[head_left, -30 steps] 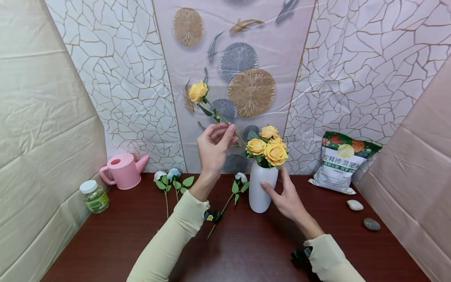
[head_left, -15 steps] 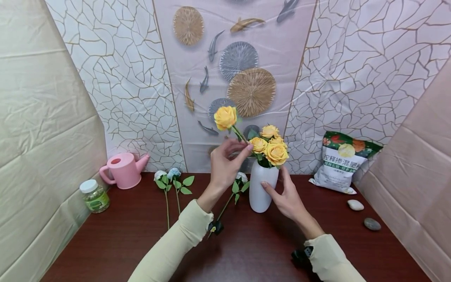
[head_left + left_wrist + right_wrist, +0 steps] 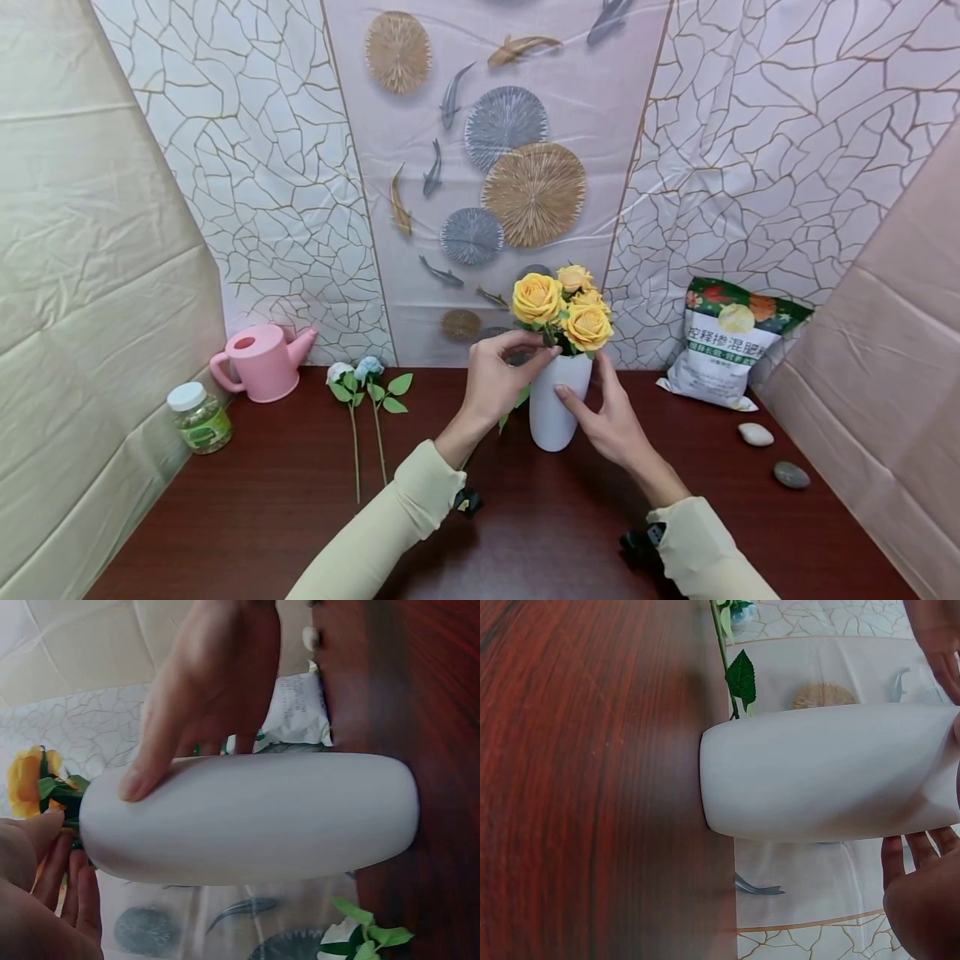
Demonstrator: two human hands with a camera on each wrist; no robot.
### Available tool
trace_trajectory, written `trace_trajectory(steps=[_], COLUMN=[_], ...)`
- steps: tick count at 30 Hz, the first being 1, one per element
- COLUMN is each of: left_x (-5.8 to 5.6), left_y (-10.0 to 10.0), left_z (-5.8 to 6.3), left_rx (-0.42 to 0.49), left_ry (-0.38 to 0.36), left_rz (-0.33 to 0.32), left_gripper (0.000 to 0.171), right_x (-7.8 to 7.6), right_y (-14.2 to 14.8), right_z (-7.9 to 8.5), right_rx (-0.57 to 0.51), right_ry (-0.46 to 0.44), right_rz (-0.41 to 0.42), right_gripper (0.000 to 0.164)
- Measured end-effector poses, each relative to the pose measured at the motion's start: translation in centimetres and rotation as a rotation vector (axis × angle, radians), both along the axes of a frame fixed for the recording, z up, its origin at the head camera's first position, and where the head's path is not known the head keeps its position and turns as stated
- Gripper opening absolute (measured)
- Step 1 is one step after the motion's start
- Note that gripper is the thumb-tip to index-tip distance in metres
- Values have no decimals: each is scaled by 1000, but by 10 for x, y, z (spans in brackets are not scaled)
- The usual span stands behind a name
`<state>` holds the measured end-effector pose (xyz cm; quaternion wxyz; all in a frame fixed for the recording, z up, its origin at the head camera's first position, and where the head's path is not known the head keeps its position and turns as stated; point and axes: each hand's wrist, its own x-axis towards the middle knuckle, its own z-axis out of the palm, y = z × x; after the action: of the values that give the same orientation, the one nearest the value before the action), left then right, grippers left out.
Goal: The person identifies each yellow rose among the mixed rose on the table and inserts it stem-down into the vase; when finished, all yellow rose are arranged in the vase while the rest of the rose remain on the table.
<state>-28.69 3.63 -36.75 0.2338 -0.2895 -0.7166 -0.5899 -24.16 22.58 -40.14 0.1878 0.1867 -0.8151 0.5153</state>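
Observation:
My left hand (image 3: pixel 495 379) pinches the stem of a yellow rose (image 3: pixel 537 298) right at the mouth of a white vase (image 3: pixel 553 408). The rose's bloom stands level with several other yellow roses (image 3: pixel 587 325) in the vase; the lower stem is hidden. Gripping the vase from its right side is my right hand (image 3: pixel 615 425), thumb on the front and fingers behind. In the left wrist view the thumb and fingers of the left hand (image 3: pixel 56 877) close on green stems beside the rim. The right wrist view has the vase (image 3: pixel 817 776) standing upright on the dark red table (image 3: pixel 592 787).
A white flower (image 3: pixel 340 372) and a blue flower (image 3: pixel 369 367) lie left on the table. Another white flower (image 3: pixel 341 936) lies behind my left arm. A pink watering can (image 3: pixel 262 362), a lidded jar (image 3: pixel 200 419), a fertilizer bag (image 3: pixel 720 346) and two stones (image 3: pixel 791 476) line the sides.
My left hand has moved right and down, bringing the yellow rose from up left of the vase into its mouth beside the others. The right hand has kept its hold on the vase.

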Motion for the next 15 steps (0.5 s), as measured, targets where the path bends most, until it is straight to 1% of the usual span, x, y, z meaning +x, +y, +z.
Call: trace_trajectory(steps=[3, 6, 9, 11, 13, 15], left_x=[0, 2, 4, 6, 7, 9], left_y=[0, -1, 0, 0, 0, 0], left_z=[-3, -3, 0, 3, 6, 10], left_rx=[-11, 21, 73, 105, 130, 147], left_ry=[-3, -12, -30, -31, -11, 29], left_rz=[16, 18, 23, 43, 71, 92], left_gripper=[15, 19, 32, 41, 46, 43], right_x=[0, 0, 0, 0, 0, 0], right_y=[0, 0, 0, 0, 0, 0], right_z=[1, 1, 1, 1, 0, 0], right_rx=[2, -1, 1, 1, 2, -2], right_ry=[-4, -6, 0, 2, 5, 6], right_rz=[3, 3, -2, -6, -7, -5], right_gripper=[77, 79, 80, 80, 79, 80])
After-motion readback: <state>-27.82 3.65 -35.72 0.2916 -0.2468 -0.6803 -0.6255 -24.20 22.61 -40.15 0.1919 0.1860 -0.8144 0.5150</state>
